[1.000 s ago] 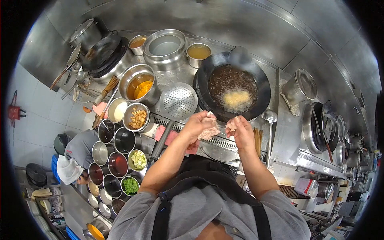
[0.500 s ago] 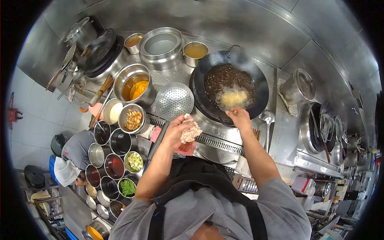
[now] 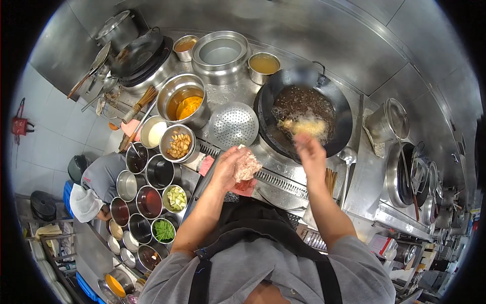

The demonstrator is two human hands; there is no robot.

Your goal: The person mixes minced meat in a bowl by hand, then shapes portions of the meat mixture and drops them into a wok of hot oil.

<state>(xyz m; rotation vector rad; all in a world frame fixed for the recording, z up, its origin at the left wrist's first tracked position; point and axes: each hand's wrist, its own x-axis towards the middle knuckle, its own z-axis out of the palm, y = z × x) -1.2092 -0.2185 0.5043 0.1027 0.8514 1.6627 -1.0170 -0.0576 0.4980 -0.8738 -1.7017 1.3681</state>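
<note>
- Left hand [image 3: 225,166]: its fingers are curling round a pale, ragged lump [image 3: 247,168], holding it nearer the person than the perforated skimmer [image 3: 233,124].
- Right hand [image 3: 311,152]: it is hovering over the near side of the wok [image 3: 341,134]; motion is blurring it, so whether its fingers are meeting or parting cannot be told.
- Wok: a golden mass [image 3: 313,126] is frying in dark, bubbling liquid [image 3: 298,97], just beyond the right hand.
- Obstruction: the right hand is hiding part of the wok's near rim.
- Right side: a ladle [image 3: 348,155] is resting near a bundle of thin sticks [image 3: 330,180].
- Left side: a bowl of golden cloves [image 3: 179,145] is standing near a pot [image 3: 202,109] containing something orange; green strips [image 3: 163,230] are filling another bowl.
- Far left: a co-worker [image 3: 105,177] is bending beyond the bowls.
</note>
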